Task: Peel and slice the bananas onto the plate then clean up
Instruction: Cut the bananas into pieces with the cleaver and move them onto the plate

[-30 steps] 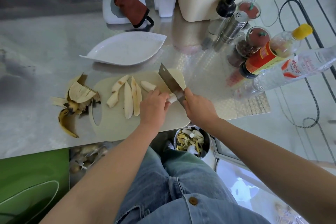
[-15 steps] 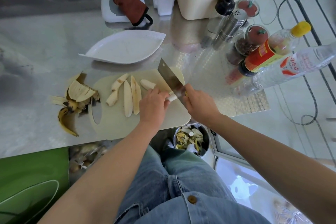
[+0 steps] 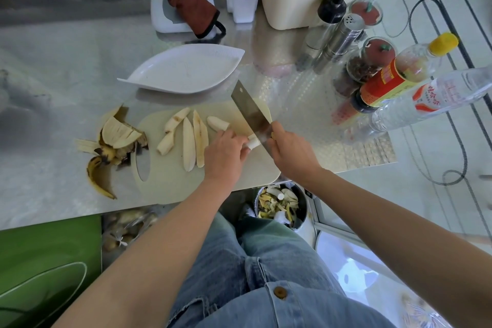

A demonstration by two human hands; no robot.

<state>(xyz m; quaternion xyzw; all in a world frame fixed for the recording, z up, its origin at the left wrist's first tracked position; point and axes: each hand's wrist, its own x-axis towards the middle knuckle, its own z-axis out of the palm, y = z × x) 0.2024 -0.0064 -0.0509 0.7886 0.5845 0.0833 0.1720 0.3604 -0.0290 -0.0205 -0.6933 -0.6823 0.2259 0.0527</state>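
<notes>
Hardly anything has been shifted in the last second: the broad steel cleaver [image 3: 250, 112] is kept against the same pale peeled banana stub [image 3: 253, 143] on the beige plastic cutting board [image 3: 170, 184]. Its handle is wrapped by the right hand [image 3: 290, 152]. The stub is pinned under the left hand [image 3: 226, 152]'s curled fingers. Soft, slippery flesh like this is best held lightly, with fingertips tucked back.

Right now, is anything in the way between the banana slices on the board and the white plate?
Nothing visible. The banana slices lie on the cutting board, and the plate sits just beyond its far edge. The cleaver in the right hand is to the right of that path.
</notes>
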